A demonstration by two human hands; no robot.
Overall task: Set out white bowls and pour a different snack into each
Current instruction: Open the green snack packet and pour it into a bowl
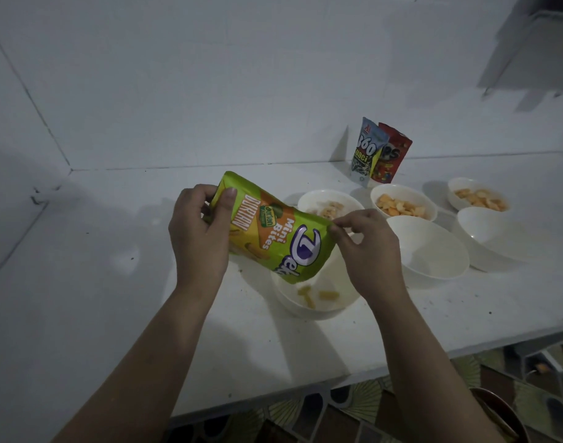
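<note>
The left hand [198, 233] grips the raised bottom end of the green snack pouch [270, 230], fingers [226, 206] curled round it; the pouch tilts mouth-down over the near bowl [312, 306] on the tabletop [114, 282], a few pieces inside; the right hand [368, 251] pinches its upper edge; a steeper tilt could spill pieces past the rim.

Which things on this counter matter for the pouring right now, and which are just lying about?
Job:
green snack bag, held by left hand and right hand
bowl under it
two empty bowls
blue packet, red packet

Lying about:
three filled bowls
brown dish below counter
</note>
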